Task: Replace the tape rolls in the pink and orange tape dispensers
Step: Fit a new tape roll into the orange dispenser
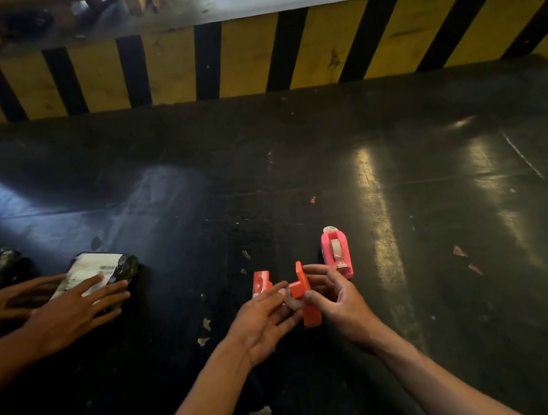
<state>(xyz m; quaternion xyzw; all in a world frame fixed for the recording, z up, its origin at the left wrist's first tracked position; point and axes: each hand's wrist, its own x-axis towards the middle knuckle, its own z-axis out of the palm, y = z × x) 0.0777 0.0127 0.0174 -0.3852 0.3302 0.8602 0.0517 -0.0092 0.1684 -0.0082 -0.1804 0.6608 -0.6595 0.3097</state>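
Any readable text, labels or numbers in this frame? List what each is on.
No text here can be read.
Parcel under the other person's hand: white label with dark printed lines, perhaps a barcode, too blurred to read.
Orange piece by the left hand: white marks, illegible.
Pink dispenser: no lettering visible.
Orange dispenser in the right hand: no lettering visible.
Striped barrier: yellow and black stripes only, no words.

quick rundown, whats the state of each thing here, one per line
pink dispenser: assembled, tape loaded, standing untouched on the floor
orange dispenser: apart, one half held in right hand
other orange half: on the floor, beside left hand
tape roll: at the held half's hub, between both hands
parcel: on the floor, under another person's hands
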